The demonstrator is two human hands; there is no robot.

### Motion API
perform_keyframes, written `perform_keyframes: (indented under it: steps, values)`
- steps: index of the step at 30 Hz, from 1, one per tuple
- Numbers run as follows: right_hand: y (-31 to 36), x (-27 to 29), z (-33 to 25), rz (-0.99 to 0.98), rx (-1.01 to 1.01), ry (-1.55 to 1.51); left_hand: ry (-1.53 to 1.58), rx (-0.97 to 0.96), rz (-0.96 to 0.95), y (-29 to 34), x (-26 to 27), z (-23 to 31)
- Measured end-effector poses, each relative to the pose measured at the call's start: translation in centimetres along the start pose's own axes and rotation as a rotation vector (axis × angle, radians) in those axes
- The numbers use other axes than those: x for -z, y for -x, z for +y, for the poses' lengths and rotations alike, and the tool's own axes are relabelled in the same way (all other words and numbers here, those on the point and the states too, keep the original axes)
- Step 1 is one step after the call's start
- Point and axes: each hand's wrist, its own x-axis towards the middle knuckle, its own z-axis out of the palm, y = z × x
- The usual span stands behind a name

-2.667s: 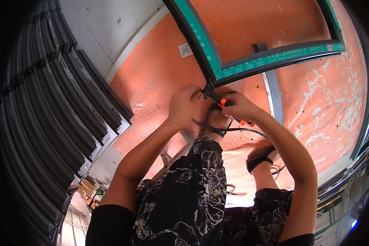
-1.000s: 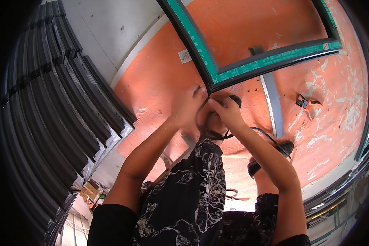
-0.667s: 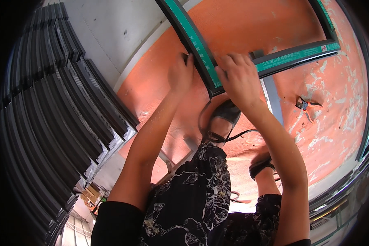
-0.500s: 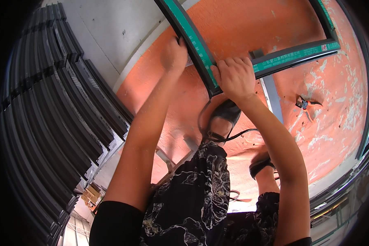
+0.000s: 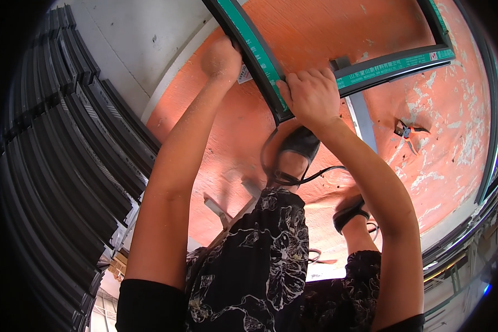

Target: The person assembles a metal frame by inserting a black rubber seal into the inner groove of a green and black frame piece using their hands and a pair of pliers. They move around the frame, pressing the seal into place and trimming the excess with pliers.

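Note:
A black window frame (image 5: 365,77) with green film on its faces lies across the upper part of the view. My left hand (image 5: 222,60) is closed at the outer edge of its left side, the fingertips hidden by the profile. Near the lower left corner, my right hand (image 5: 312,99) grips the bottom rail with its fingers bent over it and the thumb on the left side. A small dark block (image 5: 340,63) sits against the inner edge of the bottom rail, just beyond the right hand.
Orange-handled pliers (image 5: 408,133) lie on the worn orange surface (image 5: 426,182) to the right. Long dark profiles (image 5: 66,166) are stacked at the left. A grey metal bar (image 5: 362,122) passes beneath the frame. My shod foot (image 5: 301,144) is close below the corner, beside a black cable (image 5: 326,170).
The frame's corner and both hands appear slightly further left and higher. My left hand has moved up along the side. The right hand keeps its hold near the corner.

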Motion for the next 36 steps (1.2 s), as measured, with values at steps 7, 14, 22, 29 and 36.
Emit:
perform_keyframes:
  steps: [7, 14, 22, 29, 36]
  values:
    - [-0.1, -0.1, 0.0, 0.009, 0.0, -0.006, 0.102, -0.068, 0.009, -0.9, 0.1, -0.5]
    - [0.0, 0.0, 0.5, -0.002, 0.007, 0.005, 0.445, 0.086, -0.173, -2.1, -0.3, -2.8]
    - [-0.2, 0.0, 0.2, 0.013, 0.03, -0.012, 1.208, 0.323, -0.32, -1.0, -2.0, -2.7]
    - [0.0, 0.4, 0.3, 0.017, 0.031, -0.039, 1.335, 0.359, -0.481, 2.3, -2.8, -3.2]
    - [-0.4, 0.4, 0.1, 0.011, 0.024, -0.046, 1.352, 0.259, -0.64, 8.9, -6.1, -4.1]
